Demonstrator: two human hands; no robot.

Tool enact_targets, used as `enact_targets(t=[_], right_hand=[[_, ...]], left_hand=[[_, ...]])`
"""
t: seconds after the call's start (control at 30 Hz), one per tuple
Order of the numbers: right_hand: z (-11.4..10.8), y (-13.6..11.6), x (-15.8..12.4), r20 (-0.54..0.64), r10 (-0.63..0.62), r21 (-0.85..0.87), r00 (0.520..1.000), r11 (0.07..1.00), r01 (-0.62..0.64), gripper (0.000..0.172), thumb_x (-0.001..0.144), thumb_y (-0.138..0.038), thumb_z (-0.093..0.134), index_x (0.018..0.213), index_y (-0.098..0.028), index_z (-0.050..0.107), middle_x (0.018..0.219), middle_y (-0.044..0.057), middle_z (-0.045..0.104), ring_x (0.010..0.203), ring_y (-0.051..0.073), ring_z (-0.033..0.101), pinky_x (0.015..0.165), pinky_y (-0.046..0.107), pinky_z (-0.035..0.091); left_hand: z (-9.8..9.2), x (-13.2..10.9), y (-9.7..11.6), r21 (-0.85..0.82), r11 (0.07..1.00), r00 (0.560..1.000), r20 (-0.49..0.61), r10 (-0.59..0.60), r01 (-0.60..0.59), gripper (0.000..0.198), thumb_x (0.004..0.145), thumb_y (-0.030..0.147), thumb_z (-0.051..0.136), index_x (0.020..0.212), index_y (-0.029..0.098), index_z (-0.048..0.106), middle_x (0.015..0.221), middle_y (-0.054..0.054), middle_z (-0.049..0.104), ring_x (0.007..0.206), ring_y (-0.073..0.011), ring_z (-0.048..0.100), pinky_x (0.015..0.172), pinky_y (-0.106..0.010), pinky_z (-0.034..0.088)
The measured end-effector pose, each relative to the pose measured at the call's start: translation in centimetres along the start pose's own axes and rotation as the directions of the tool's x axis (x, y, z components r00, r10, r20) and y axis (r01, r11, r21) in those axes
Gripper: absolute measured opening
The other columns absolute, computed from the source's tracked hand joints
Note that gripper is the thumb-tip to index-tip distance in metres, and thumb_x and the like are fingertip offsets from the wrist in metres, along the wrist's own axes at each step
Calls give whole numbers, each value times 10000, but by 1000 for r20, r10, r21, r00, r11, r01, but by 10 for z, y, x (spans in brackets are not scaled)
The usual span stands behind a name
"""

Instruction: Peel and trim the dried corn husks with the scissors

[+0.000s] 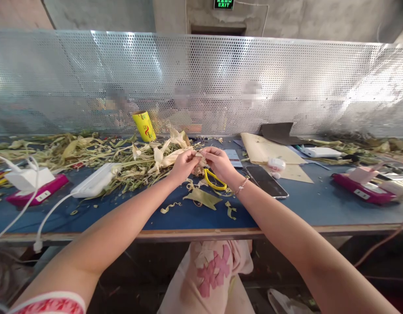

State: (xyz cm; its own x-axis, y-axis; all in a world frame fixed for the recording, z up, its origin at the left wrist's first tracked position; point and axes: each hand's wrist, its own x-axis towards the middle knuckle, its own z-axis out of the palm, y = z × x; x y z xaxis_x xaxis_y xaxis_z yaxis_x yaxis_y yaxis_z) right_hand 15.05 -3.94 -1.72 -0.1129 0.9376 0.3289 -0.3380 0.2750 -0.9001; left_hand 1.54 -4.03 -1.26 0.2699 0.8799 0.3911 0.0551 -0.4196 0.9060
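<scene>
In front of me, over the table, my left hand [183,166] and my right hand [220,162] meet with thumbs and fingertips closed. Between them they pinch a small, crinkled, pale brown piece of dried husk [198,159], partly hidden by the fingers. Scissors with yellow handles [215,185] lie just below my right hand, their blades hidden. Closer to the table's front edge is a flat greenish husk scrap [203,198], with curled trimmings around it. A heap of dry husks and leaves [139,168] spreads to the left, touching or close behind my left hand.
A black-screened phone [266,181] lies right of my hands, near brown paper [270,152]. A white power strip [94,179], magenta blocks [40,192] and cables occupy the sides. A yellow tube [144,126] stands before the perforated metal screen [201,78].
</scene>
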Motion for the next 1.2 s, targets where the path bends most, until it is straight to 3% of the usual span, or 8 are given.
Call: enact_targets(t=[0.17,0.4,0.67,0.87,1.2], right_hand=[[0,0,0,-3,-6,-28,1000,1000,6,175,561,-282,696,609,-172,568,611,-32,523,542,64,437,530,229,351],[-2,4,2,15,-146,-177,989,973,147,158,615,-276,676,628,-174,556,577,-42,499,516,59,421,518,230,342],[-3,3,2,25,-104,-173,994,979,107,192,599,-303,685,631,-177,544,567,-40,502,529,70,442,527,235,359],[-3,4,2,0,-159,-295,987,944,152,165,592,-278,669,642,-173,551,597,-35,521,554,77,451,560,247,372],[-6,5,5,-51,-159,-293,986,946,137,192,612,-329,668,693,-178,582,657,-9,575,604,94,493,603,258,403]], left_hand=[[-1,0,2,25,1000,1000,20,3,-3,175,722,286,605,660,155,507,433,62,421,363,-58,380,391,-196,287],[0,3,-1,-52,998,1000,11,-25,25,180,693,277,603,622,162,485,439,61,417,374,-56,381,393,-194,293],[1,2,-5,-89,996,1000,-23,1,-3,138,704,258,571,642,169,487,459,60,428,409,-67,403,435,-200,317],[-1,6,-10,-194,980,999,-26,-44,38,120,712,267,552,667,167,505,504,45,454,447,-74,414,462,-209,332],[1,9,-9,-414,899,981,-60,-186,145,141,621,102,546,747,153,508,559,46,519,465,-69,467,498,-209,383]])
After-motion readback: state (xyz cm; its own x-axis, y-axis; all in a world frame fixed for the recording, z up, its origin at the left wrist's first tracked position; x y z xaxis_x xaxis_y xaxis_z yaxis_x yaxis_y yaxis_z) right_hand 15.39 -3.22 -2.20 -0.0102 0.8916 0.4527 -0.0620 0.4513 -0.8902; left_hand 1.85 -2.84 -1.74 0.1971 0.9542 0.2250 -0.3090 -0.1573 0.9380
